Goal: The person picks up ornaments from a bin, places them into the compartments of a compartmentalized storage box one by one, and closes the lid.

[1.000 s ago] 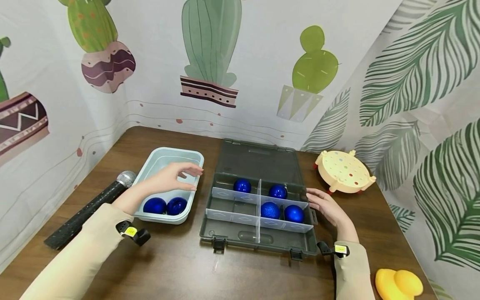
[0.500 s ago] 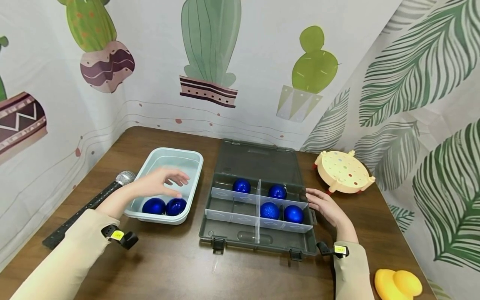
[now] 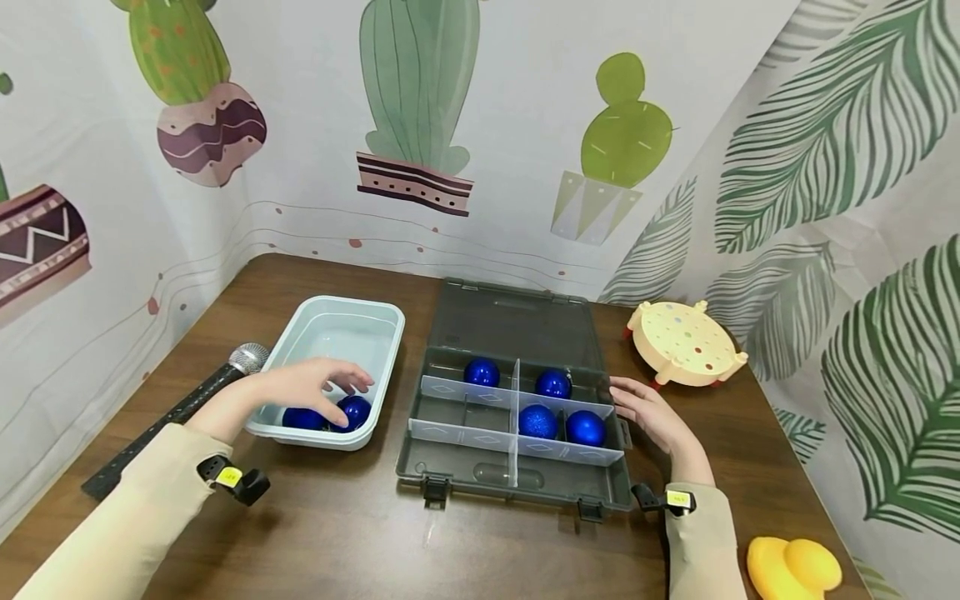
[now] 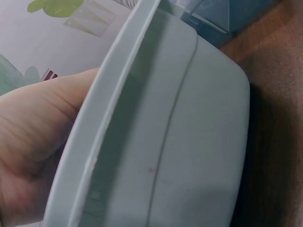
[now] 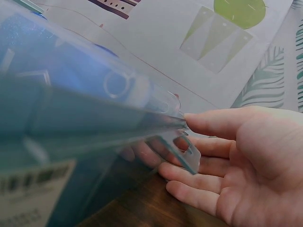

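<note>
My left hand [image 3: 307, 385] reaches into the pale blue tub [image 3: 386, 315], thumb and fingers spread over a shiny blue bauble [image 3: 356, 410]. A second blue bauble [image 3: 302, 419] lies beside it, partly hidden by the hand. From the left wrist, the tub's wall [image 4: 203, 123] covers the fingers. My right hand [image 3: 654, 417] rests against the right side of a grey see-through divided box [image 3: 517, 321]. In the right wrist view its thumb touches the box edge, with the other fingers fairly straight below, near a latch [image 5: 187, 158]. Several blue baubles [image 3: 537, 422] sit in the box's compartments.
A black microphone [image 3: 180, 408] lies left of the tub. Right of the box stands a cream round toy stool [image 3: 686, 342] with dots, and a yellow rubber duck [image 3: 791, 567] is at the lower right. A patterned cloth [image 3: 510, 125] hangs behind the wooden table [image 3: 330, 517].
My left hand has moved left and down into the tub, lowering over the shiny bauble with its thumb now in front of it. The right hand and the box have stayed put.
</note>
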Available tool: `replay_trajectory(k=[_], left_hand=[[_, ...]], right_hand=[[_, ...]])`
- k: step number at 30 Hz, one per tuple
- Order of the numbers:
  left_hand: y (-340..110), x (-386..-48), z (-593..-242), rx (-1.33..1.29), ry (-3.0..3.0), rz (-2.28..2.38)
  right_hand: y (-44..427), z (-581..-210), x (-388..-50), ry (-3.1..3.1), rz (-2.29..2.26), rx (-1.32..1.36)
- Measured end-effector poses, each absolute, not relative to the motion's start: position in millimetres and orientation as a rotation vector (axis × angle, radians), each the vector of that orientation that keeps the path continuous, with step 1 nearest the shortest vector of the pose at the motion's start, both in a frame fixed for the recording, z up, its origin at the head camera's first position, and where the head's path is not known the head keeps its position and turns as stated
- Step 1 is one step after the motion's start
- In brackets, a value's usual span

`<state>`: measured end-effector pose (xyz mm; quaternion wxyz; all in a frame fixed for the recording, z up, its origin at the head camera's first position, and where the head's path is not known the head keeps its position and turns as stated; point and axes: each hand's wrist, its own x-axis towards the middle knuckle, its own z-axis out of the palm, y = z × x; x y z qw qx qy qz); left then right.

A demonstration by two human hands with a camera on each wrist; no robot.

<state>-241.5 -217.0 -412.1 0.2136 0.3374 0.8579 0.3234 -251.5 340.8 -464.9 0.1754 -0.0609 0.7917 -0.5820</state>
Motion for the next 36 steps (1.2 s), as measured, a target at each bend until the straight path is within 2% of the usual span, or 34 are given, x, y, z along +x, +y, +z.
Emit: replay_trajectory(k=[19,36], left_hand=[[-210.0,-239.1,-423.6,0.974,2.344,0.736],[-208.7,-240.9,-418.8,0.976,2.357,0.696]], right_hand=[[336.5,-465.5,-249.0,2.212,-1.695,-0.156],[338.3,-464.9,-251.9,2.233,-1.673,-0.168]])
